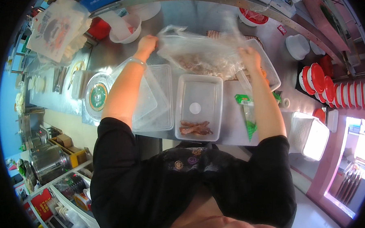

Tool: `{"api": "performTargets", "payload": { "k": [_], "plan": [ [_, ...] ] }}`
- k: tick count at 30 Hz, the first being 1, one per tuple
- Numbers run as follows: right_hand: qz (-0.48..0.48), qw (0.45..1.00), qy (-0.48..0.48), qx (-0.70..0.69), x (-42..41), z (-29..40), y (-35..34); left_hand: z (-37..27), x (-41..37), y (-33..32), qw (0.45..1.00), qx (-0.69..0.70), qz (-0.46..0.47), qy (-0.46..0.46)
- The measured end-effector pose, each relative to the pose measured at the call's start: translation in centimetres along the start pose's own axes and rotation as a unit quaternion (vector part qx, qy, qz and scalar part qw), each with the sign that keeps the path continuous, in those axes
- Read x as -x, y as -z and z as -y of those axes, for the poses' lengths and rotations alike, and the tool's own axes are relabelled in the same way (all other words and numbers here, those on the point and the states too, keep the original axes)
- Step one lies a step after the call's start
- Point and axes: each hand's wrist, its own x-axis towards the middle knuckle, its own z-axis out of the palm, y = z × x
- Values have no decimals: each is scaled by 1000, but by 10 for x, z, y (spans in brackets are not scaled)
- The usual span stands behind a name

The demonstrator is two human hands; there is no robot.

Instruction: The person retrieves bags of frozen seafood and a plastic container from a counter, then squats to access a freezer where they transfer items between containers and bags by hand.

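Note:
A large clear plastic bag [200,50] stretches between my two hands, its upper part blurred. Brownish pieces of food, perhaps meat, show through its lower side. My left hand [148,46] grips the bag's left edge, and a translucent bangle circles that wrist. At the opposite side, my right hand [251,57] is closed on the plastic; a translucent tub [271,67] lies partly behind it. Closer to my body sits a rectangular translucent container [199,93]. A few dark brown meat strips [195,127] rest at its near end.
Flat clear lids [158,113] overlap beneath my left forearm. A round clear lid with a green label [98,95] is farther left. A green-and-clear packet [250,117] lies by my right forearm. Red-lidded bowls [317,78] line the right side; a white bowl [126,29] stands at back left.

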Motion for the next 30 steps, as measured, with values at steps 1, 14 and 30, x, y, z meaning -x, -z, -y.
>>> {"api": "performTargets", "payload": {
  "k": [1,14,30],
  "plan": [
    [13,997,-48,-56,5,-1,14,-2,7,0,991,-26,-93,-97],
    [-14,863,468,191,68,108,-45,-78,120,-54,644,-365,88,-666],
    [280,807,76,515,82,40,57,-33,82,-33,788,-537,53,-297]
  ]
}}
